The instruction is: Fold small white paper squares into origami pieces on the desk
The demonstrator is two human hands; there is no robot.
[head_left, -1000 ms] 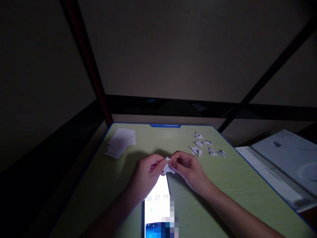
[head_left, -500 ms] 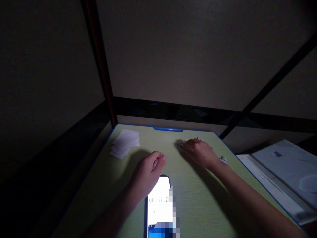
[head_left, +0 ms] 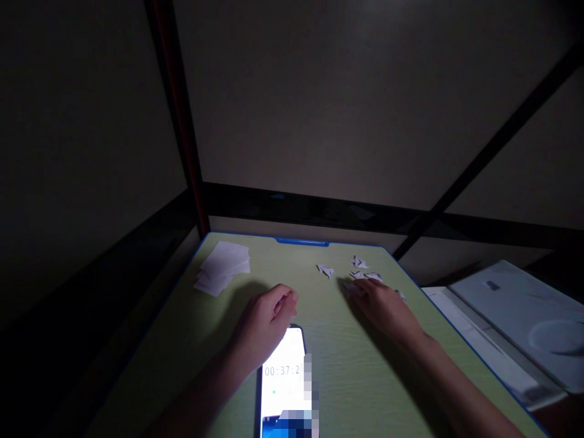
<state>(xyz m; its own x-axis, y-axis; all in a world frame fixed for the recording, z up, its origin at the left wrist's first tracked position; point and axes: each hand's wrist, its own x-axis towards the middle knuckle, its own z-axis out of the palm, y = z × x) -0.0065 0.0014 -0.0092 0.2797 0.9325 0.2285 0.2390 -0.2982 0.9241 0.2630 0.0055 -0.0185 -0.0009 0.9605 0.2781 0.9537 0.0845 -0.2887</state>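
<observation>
My left hand point(head_left: 269, 322) rests at the top left of a lit phone point(head_left: 283, 380), its fingers curled in and the thumb laid against them. I see nothing in it. My right hand point(head_left: 387, 307) lies low over the right side of the table, fingers stretched forward, with a pale piece at or under the fingertips. Whether they touch it is unclear. Beyond the fingertips lie several small folded paper pieces point(head_left: 359, 262). A single folded paper piece point(head_left: 325, 271) sits apart, to the left of them. The phone's screen shows a running timer.
A fanned stack of white paper sheets point(head_left: 225, 264) lies at the table's far left corner. The green table point(head_left: 292, 274) has a blue edge with a blue grip point(head_left: 302, 242) at the far side. A white flat box point(head_left: 524, 322) stands to the right. Dark walls close in behind.
My right hand has drawn back from the lone folded piece, letting it go and uncovering other folded pieces. My left hand stays by the phone. The view has shifted slightly.
</observation>
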